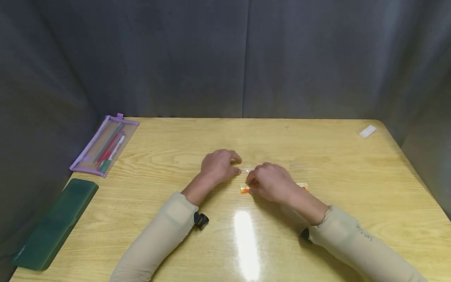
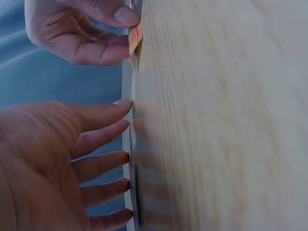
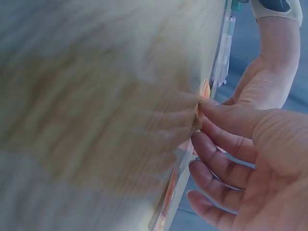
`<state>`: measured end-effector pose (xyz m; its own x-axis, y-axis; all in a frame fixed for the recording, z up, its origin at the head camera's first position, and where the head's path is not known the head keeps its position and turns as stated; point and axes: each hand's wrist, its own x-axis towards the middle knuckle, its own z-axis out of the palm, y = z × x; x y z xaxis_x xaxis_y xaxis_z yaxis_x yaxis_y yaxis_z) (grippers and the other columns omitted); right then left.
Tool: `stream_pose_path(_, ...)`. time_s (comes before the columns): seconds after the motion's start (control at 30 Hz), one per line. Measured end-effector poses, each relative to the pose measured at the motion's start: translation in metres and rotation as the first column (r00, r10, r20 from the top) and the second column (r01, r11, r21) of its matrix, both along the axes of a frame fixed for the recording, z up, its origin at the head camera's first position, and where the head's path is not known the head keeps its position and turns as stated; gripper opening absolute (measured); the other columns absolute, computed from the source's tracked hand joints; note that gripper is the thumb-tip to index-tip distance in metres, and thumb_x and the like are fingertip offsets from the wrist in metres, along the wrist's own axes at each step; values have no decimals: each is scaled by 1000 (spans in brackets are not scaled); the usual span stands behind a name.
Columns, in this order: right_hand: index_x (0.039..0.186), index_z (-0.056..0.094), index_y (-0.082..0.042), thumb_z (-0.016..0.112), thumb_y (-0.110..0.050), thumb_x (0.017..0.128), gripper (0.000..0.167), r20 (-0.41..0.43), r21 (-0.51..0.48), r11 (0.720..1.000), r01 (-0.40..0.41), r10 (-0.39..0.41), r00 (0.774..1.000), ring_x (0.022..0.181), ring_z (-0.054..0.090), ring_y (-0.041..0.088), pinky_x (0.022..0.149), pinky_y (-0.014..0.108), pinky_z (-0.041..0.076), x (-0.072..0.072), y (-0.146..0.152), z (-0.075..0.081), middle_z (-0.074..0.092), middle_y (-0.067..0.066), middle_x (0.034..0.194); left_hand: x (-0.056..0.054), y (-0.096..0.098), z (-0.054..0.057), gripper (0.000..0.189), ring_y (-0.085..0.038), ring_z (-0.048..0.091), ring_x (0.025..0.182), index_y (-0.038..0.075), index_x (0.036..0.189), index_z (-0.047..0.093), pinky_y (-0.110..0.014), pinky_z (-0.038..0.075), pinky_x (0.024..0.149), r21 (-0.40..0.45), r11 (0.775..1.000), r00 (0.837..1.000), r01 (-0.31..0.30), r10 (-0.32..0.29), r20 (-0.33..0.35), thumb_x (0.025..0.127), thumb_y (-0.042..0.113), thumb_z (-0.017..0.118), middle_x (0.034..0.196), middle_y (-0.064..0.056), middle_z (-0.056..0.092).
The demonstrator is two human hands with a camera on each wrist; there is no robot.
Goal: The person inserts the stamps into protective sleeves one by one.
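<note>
Presumably light and bendable, the orange-and-yellow printed slip [image 1: 244, 189] is best pinched edgewise, as by the right grip [image 1: 271, 181]; the left grip [image 1: 220, 166] is spread.

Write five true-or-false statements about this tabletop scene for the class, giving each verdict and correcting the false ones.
1. The right hand pinches an orange-printed piece. True.
2. The left hand holds the dark green case. False: that case lies apart from both hands.
3. The purple-edged pouch contains pens. True.
4. The white block lies near the far left corner of the table. False: it lies near the far right corner.
5. In the head view, the dark green case appears below the purple-edged pouch. True.
</note>
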<state>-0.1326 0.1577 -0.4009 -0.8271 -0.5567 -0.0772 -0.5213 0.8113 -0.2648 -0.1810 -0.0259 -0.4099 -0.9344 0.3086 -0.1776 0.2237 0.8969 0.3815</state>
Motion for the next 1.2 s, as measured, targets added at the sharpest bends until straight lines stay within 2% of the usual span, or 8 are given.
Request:
stream_pose_path(0.27,89,78,-25,82,-23,85,6,80,-50,998,48,-44,996,79,64,7,68,32,54,-4,6,-1,73,-13,84,1,1,0,14,-21,68,112,27,101,78,-40,54,85,11,1000,1000,-17,17,-14,88,31,80,121,5,74)
stream_pose_path(0.57,100,76,-21,73,-16,93,9,227,-193,947,258,-213,950,84,71,14,82,41,56,-14,31,11,78,-4,96,2,3,0,44,-22,62,126,26,128,71,-42,55,90,-3,1000,1000,15,-15,-18,86,35,81,137,3,67)
stream_pose_path(0.7,104,75,-18,71,-18,95,10,249,-240,922,303,-243,938,94,72,20,87,45,56,-21,39,16,78,1,99,4,6,4,45,-22,62,127,28,131,69,-45,54,90,-10,998,998,66,-66,-4,88,42,78,139,4,66)
stream_pose_path(0.87,103,76,-16,71,-16,95,9,247,-287,898,334,-268,931,95,72,21,87,45,56,-25,47,19,78,3,99,6,14,8,52,-29,55,134,37,139,62,-54,47,102,-91,976,980,198,-197,18,90,46,76,150,1,56)
stream_pose_path(0.93,104,76,-15,71,-15,95,10,249,-295,894,337,-269,931,94,72,21,86,45,57,-26,49,19,78,4,100,6,15,8,45,-32,55,132,38,134,65,-54,47,103,-116,968,975,222,-221,22,90,43,75,146,0,58)
stream_pose_path(1.03,104,75,-15,70,-15,96,10,249,-306,892,333,-263,932,94,72,21,86,44,57,-27,49,18,78,4,101,6,16,8,26,-31,58,124,36,117,73,-52,49,98,-116,970,977,214,-215,9,91,40,76,133,1,62)
stream_pose_path(1.1,104,75,-14,70,-15,95,10,244,-309,891,333,-265,933,94,72,21,85,44,57,-27,50,18,78,4,100,6,15,8,16,-30,60,119,33,105,75,-50,51,94,-92,973,977,211,-213,-5,91,37,76,124,3,64)
stream_pose_path(1.2,104,75,-14,70,-15,95,10,235,-316,886,340,-274,933,93,72,22,84,44,57,-27,51,18,78,5,100,6,13,7,5,-27,63,117,29,94,76,-46,53,88,-33,979,979,202,-203,-14,91,33,75,124,4,67)
